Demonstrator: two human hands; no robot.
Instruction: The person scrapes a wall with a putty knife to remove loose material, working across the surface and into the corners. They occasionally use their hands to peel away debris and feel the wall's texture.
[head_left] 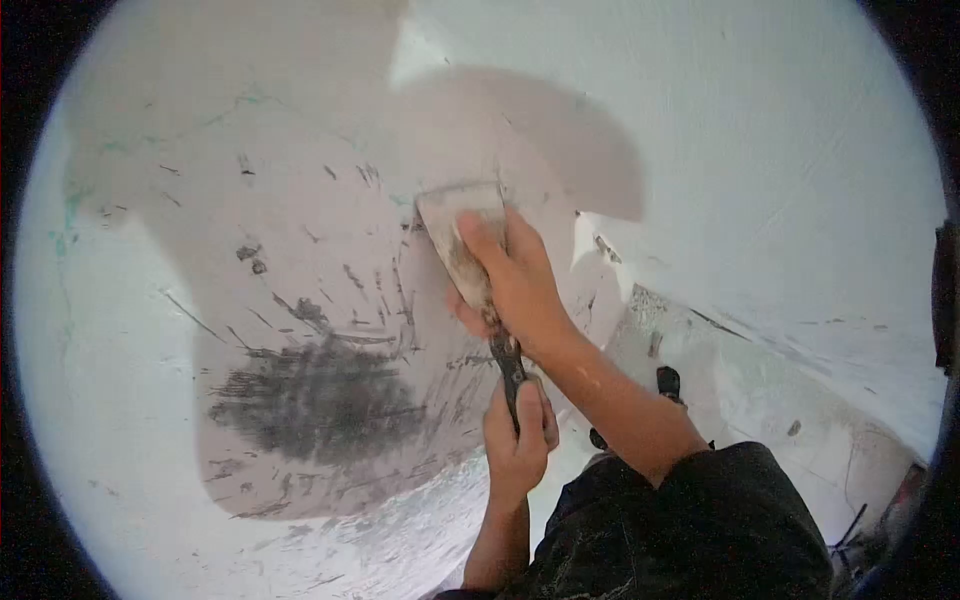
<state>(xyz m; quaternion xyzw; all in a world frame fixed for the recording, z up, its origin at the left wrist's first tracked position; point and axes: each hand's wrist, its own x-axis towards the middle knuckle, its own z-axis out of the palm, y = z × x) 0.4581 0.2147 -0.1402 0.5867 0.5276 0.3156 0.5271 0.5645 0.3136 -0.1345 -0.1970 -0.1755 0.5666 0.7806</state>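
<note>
A putty knife (458, 235) with a wide, stained metal blade and a black handle is held up against the marked wall (290, 240). My left hand (518, 440) is wrapped round the lower end of the handle. Higher up, my right hand (520, 285) grips the blade, its thumb pressed flat on the face and some fingers hidden behind. The blade's broad edge points up and overlaps the wall in this view. Below and left of the knife, a dark smudged patch (320, 400) spreads over the wall, with black streaks and scuffs around it.
Thin green-tinted cracks (220, 120) run across the upper left wall. A pale wall (780, 150) meets the dusty floor (740, 400) at the right. My black shoe (669, 382) shows on the floor. Dark objects (870, 550) lie at the lower right.
</note>
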